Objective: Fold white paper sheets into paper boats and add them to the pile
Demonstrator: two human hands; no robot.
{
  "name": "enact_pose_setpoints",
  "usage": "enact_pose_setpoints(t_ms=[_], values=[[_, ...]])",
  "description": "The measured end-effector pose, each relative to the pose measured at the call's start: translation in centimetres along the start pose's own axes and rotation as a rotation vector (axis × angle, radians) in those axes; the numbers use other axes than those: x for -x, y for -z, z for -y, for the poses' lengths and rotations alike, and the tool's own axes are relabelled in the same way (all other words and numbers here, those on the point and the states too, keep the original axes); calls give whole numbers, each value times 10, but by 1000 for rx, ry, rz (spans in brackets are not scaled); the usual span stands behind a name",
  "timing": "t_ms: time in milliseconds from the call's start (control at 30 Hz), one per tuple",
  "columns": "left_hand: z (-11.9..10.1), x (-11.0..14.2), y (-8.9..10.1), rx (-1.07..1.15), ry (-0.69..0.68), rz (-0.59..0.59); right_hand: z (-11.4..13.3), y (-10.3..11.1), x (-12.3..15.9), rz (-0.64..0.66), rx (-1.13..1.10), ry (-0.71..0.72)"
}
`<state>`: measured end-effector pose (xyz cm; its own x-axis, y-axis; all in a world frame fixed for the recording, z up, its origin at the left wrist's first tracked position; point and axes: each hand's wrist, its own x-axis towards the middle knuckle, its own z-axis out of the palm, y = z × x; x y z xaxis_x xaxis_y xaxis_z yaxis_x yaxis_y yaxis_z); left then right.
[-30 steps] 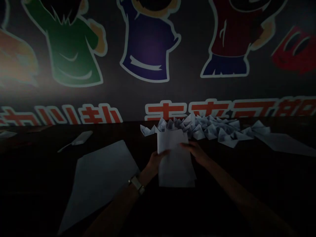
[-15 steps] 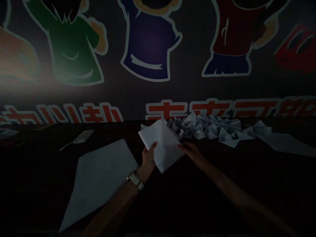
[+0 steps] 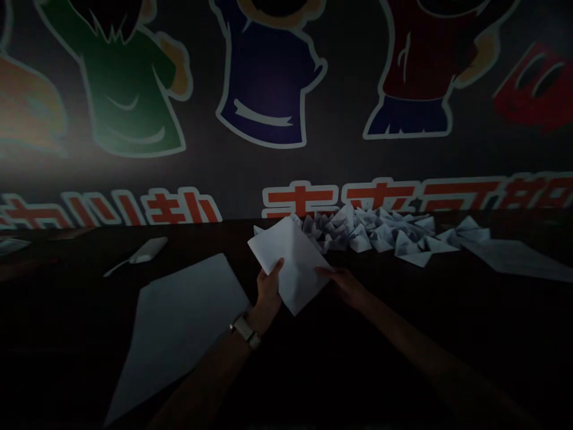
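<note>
A folded sheet of white paper [image 3: 293, 263], roughly diamond-shaped with a crease down its middle, is held up above the dark table. My left hand [image 3: 269, 292] grips its lower left edge, thumb on the near face and the other fingers hidden behind. At the right corner, my right hand [image 3: 347, 285] pinches the paper between thumb and fingers. A watch [image 3: 245, 331] is on my left wrist. Flat white sheets [image 3: 183, 328] lie on the table to the left, partly behind my left forearm.
Several folded paper boats [image 3: 376, 230] are heaped at the back, against the painted wall [image 3: 242, 173]. Another flat sheet [image 3: 519, 258] lies far right. A white object with a thin tail [image 3: 147, 251] rests at the back left. The scene is dim.
My right hand has shifted slightly left and down along the paper's right edge. The left hand keeps its hold, and the view has moved a little.
</note>
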<state>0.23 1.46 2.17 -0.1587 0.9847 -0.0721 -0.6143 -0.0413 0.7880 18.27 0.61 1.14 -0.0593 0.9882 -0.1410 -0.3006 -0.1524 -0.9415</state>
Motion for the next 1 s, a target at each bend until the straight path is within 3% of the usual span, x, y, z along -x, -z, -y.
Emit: enact_pose_setpoints(t_ms=[100, 233, 333, 433, 500, 633, 1000], values=[[9, 5, -1, -16, -1, 49, 5, 8, -6, -100, -63, 88], [13, 13, -4, -128, 92, 140, 20, 30, -12, -354, -32, 285], [5, 10, -6, -202, 5, 137, 33, 46, -16, -441, 102, 416], [-7, 3, -6, -239, -305, 106, 42, 58, -17, -434, 313, 544], [-12, -1, -6, -328, -454, 153, 45, 64, -15, -403, 429, 593], [-12, -1, -4, -549, -476, 242, 48, 71, -8, -342, 521, 626], [-4, 0, -1, -618, -592, 70, 49, 64, 1, -291, 491, 585]])
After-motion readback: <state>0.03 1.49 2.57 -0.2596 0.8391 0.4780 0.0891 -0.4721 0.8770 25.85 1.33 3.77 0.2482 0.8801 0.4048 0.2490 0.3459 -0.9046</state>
